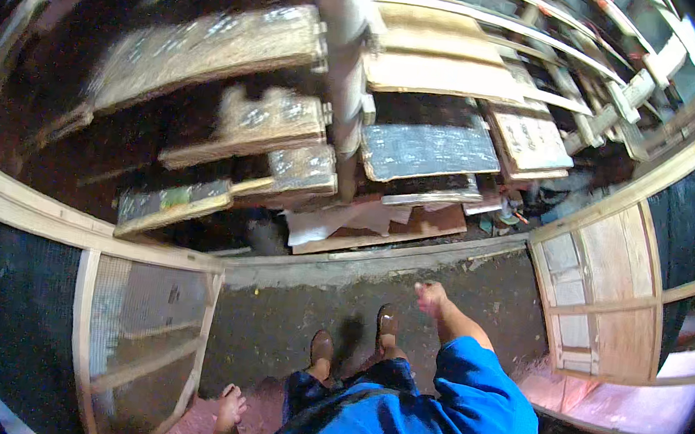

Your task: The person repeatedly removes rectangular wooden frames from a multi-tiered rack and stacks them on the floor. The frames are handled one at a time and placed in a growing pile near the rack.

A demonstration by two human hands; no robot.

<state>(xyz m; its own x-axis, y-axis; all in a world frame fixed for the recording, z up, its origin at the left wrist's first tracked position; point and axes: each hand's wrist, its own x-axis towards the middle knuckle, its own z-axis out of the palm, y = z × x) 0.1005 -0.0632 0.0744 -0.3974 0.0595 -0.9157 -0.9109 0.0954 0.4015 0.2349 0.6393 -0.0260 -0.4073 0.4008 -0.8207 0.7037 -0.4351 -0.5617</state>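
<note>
My right hand is held out in front of my body above the dirt floor, its fingers curled in and nothing visible in them. My left hand hangs low at my side, fingers loosely bent and slightly apart, with no object seen in it. Beside the left hand stands a wood-framed mesh door panel; the hand looks apart from it. Ahead of both hands, beyond a concrete sill, are stacked boards, among them a dark grey-blue board and a pale plank.
A post rises between the board stacks. Weathered boards jut out on the left. At the right stands a wooden panelled door in a timber frame. Long pale battens lie at the upper right. Brown shoes are on my feet.
</note>
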